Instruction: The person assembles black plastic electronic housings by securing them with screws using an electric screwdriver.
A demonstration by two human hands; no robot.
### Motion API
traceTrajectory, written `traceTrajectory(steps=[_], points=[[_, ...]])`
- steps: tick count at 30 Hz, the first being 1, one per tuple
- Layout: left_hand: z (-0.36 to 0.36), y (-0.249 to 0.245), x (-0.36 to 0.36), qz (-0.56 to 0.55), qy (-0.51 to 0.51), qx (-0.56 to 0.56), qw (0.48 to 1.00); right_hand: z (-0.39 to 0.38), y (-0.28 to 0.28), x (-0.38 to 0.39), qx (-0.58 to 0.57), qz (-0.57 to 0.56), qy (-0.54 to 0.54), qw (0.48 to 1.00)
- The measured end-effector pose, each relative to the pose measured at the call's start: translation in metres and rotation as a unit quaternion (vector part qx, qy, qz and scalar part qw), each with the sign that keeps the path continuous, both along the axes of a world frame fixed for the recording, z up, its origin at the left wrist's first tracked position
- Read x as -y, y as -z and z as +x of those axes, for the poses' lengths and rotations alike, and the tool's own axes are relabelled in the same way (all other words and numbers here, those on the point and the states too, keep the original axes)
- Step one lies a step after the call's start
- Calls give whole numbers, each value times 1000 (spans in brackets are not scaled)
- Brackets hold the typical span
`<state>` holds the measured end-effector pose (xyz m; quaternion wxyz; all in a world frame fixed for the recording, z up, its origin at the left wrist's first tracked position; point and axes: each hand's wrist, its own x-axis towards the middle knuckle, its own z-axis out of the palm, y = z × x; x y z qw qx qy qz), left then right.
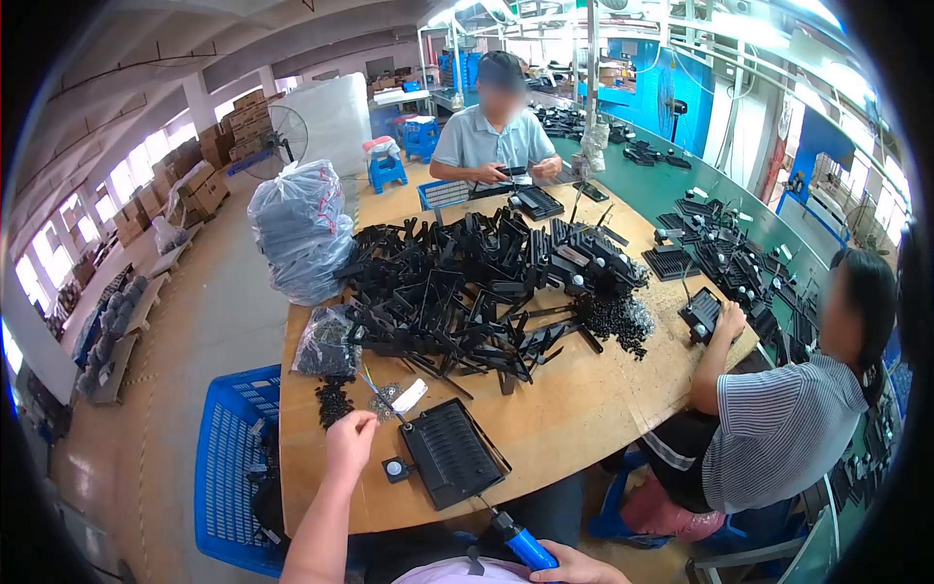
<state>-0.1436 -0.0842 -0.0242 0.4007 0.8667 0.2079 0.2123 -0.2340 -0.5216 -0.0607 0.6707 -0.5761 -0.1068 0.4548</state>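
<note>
My right hand point(576, 566) is wrapped around a blue electric screwdriver point(529, 547) at the table's front edge, its bit pointing toward a black finned housing point(449, 456). The housing lies flat with a thin bracket along its right side. A small sensor with a white dome point(394, 468) sits at its left. My left hand point(350, 440) is closed in a pinch above the table, left of the housing; what its fingertips hold, if anything, is too small to make out. Just beyond are a pile of silver washers point(386, 400), black screws point(334, 401) and a white tag point(411, 395).
A large heap of black brackets point(457, 282) covers the table's middle, with loose black hardware point(613, 321) at its right. Plastic bags point(304, 229) stand at the left. A blue crate point(219, 467) is beside the table. Co-workers sit opposite point(494, 141) and at right point(788, 428).
</note>
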Motion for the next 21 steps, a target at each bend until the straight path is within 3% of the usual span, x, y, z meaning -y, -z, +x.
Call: traceTrajectory(steps=[1,4,6,8,11,18,21], points=[[-14,-12,15,-48,-6,24,999,0,0,-1,4,3,5,1000],[-51,-22,66,-112,117,-9,987,5,9,2,33,-44,-48,997],[-53,-12,89,65,214,65,972,10,19,5,77,-78,-76,991],[-52,-5,110,57,233,67,968,6,15,5,81,-73,-62,992],[-57,4,130,149,198,41,968,6,-8,2,-83,-68,-54,993],[-56,14,148,189,163,26,968,6,11,-1,-16,-29,-55,998],[-54,14,150,190,150,18,970,5,11,-2,-38,-27,-40,998]])
